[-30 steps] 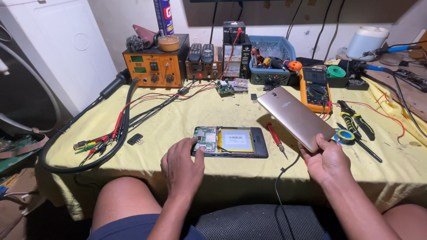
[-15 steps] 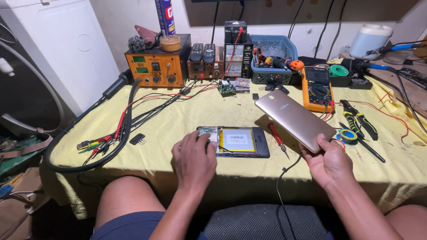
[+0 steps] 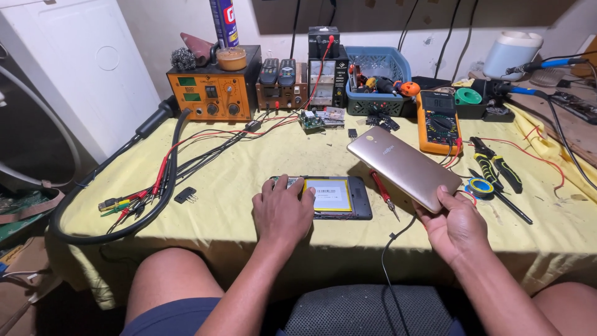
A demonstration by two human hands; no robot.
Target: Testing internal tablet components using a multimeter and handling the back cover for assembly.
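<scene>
An opened tablet (image 3: pixel 339 197) with a yellow-framed battery lies flat on the yellow cloth (image 3: pixel 249 168) near the front edge. My left hand (image 3: pixel 281 213) rests on its left end, fingers spread over the exposed board. My right hand (image 3: pixel 457 225) grips the lower corner of a gold back cover (image 3: pixel 403 167), held tilted above the table to the right of the tablet. A red-handled screwdriver (image 3: pixel 382 191) lies between the tablet and the cover.
An orange rework station (image 3: pixel 210 93), a power supply (image 3: pixel 323 68), a blue basket of tools (image 3: pixel 377 81) and an orange multimeter (image 3: pixel 438 121) line the back. Pliers (image 3: pixel 495 165) and tape rolls lie right. A thick black hose (image 3: pixel 124 186) and coloured leads lie left.
My left hand has slid forward from the table edge onto the tablet's left end. The gold cover stays raised in my right hand, shifted slightly left.
</scene>
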